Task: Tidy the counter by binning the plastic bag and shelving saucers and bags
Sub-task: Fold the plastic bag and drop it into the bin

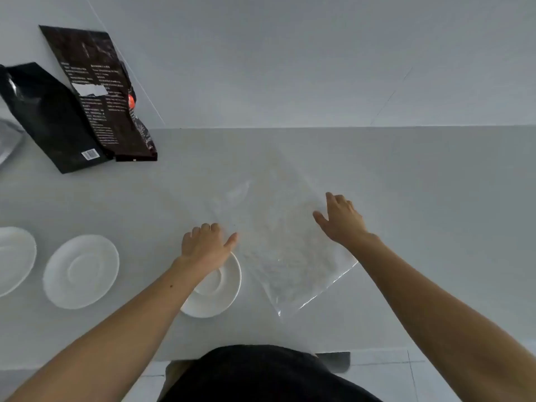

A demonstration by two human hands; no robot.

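— Fingers, item one: what have you got?

— Head view, the only one. Left hand (207, 246), centre of frame: fingers loosely curled, thumb out toward the plastic bag (285, 242), gripping nothing that I can see. It hovers over the far rim of a saucer (220, 288); whether it touches the bag's edge, I cannot tell. Right hand (342, 219), right of centre: fingers spread and relaxed, lying on or just above the bag's right edge, not closed on it.

— Item two, the bag?

— Clear, flat, crinkled, set diagonally on the counter (435, 198) at centre frame, between my two hands. Empty, as far as I can see through it.

— Step in hand?

— My judgement: the first one, gathering the plastic bag for the bin. The next move calls for pinching thin, slippery film off a smooth top, likely scrunching it inward from both sides. No bin is in view.

— Other stock?

— A second saucer (81, 271) at lower left; a third (14, 259) cut by the left edge. All three are white and empty, standing apart. At upper left, two dark bags: a black one (49, 117) lying flat and a printed one (95, 91) leaning on the wall, overlapping it. Contents not visible. Grey object (8, 140) at far left, unidentified. No shelf in view.
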